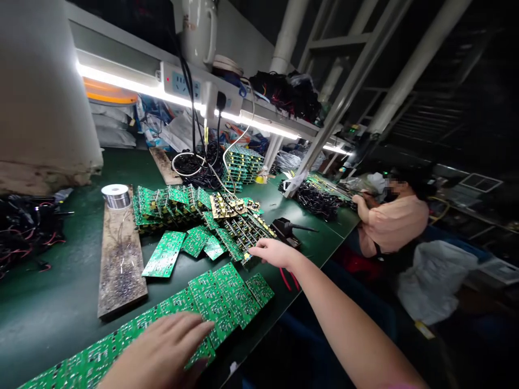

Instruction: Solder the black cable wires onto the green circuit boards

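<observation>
beyond the board row (221, 294), leaning boards (230, 244) lie nearest right hand (275, 253), grip unclear; left hand (162, 346) spread flat above row.

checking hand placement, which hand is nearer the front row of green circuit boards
Left. The left hand is over the front row of green circuit boards; the right hand is farther off, beyond the row, beside the piled circuit boards.

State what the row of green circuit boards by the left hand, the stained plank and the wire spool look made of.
Circuit boards: probably fibreglass or similar laminate, given the glossy green coating and silvery spots.
Plank: apparently wood, matte and brownish, darkly stained on top.
Wire spool: likely metal wire, judging by its bright silvery sheen; the pale flange could be plastic.
</observation>
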Demonstrator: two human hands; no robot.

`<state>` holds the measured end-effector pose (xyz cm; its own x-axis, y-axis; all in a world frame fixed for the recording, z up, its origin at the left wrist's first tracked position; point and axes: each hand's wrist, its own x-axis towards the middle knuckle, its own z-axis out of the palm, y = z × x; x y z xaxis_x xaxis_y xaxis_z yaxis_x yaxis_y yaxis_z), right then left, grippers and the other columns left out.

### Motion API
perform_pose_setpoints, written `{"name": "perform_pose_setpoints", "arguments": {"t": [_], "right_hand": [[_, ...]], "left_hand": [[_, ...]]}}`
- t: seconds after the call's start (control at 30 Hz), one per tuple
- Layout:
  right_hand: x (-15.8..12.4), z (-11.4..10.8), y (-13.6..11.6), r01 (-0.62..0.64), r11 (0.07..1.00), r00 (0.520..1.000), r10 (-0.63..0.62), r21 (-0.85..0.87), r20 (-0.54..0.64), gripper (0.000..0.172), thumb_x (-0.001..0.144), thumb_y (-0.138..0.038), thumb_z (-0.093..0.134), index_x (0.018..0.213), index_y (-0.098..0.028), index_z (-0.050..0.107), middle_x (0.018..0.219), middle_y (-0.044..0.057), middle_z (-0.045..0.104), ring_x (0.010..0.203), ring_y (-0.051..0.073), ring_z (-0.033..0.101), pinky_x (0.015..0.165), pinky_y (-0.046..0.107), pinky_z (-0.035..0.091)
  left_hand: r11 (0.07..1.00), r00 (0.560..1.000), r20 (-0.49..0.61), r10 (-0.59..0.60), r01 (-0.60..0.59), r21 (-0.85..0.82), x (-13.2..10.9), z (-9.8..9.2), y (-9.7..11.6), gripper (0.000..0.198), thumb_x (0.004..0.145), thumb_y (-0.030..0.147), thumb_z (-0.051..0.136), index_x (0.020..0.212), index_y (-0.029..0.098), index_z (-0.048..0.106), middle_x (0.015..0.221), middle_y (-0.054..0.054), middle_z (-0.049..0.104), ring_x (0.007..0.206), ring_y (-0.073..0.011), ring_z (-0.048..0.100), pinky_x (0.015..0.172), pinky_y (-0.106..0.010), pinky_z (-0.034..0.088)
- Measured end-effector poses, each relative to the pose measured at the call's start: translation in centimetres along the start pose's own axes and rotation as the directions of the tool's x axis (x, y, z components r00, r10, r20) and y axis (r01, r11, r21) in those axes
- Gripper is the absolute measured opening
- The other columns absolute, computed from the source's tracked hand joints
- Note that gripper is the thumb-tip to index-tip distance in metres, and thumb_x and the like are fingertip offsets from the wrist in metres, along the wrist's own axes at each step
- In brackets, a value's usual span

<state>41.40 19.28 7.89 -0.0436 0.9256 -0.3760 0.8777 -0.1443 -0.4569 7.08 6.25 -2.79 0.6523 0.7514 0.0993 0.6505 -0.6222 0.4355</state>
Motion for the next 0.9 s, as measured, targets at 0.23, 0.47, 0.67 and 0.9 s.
{"name": "perform_pose_setpoints", "arguments": {"t": [0.23,0.47,0.67,0.9], "right_hand": [[2.1,2.9,1.7,-0.068,0.996,0.993,0.061,0.066,0.099,0.039,0.115,-0.054,0.072,0.124,-0.016,0.077,0.111,0.006,0.080,0.089,0.019,0.079,0.083,0.038,0.069],[1.5,5.2,3.9,0.054,0.997,0.997,-0.050,0.061,-0.061,0.034,0.114,-0.048,0.075,0.127,-0.017,0.077,0.124,0.008,0.080,0.110,0.025,0.079,0.099,0.047,0.068],[1.7,6.3,5.2,0.093,0.993,0.995,-0.090,0.077,-0.038,0.031,0.112,-0.046,0.077,0.121,-0.016,0.078,0.117,0.005,0.081,0.101,0.024,0.080,0.093,0.043,0.070],[-3.3,7.1,6.6,0.162,0.983,0.950,-0.131,0.090,-0.282,0.048,0.112,-0.040,0.076,0.156,-0.022,0.067,0.160,0.014,0.067,0.148,0.034,0.065,0.127,0.061,0.052]], "left_hand": [[0.995,0.983,0.178,0.033,-0.049,0.087,12.6,3.5,6.0,0.073,0.106,0.044,0.074,0.174,0.024,0.056,0.181,-0.020,0.049,0.169,-0.0440,0.045,0.140,-0.066,0.039],[0.993,0.973,0.221,-0.062,0.038,0.111,12.5,2.4,5.4,0.071,0.106,0.050,0.074,0.172,0.029,0.058,0.182,-0.018,0.048,0.171,-0.0464,0.042,0.139,-0.072,0.037],[0.993,0.964,0.261,-0.052,0.023,0.112,11.9,2.1,6.2,0.064,0.107,0.054,0.072,0.168,0.035,0.063,0.183,-0.015,0.046,0.172,-0.0454,0.041,0.139,-0.072,0.036],[0.992,0.962,0.269,-0.055,0.021,0.126,11.7,1.9,5.9,0.063,0.108,0.053,0.071,0.167,0.034,0.064,0.183,-0.017,0.044,0.171,-0.0438,0.043,0.139,-0.073,0.035]]}}
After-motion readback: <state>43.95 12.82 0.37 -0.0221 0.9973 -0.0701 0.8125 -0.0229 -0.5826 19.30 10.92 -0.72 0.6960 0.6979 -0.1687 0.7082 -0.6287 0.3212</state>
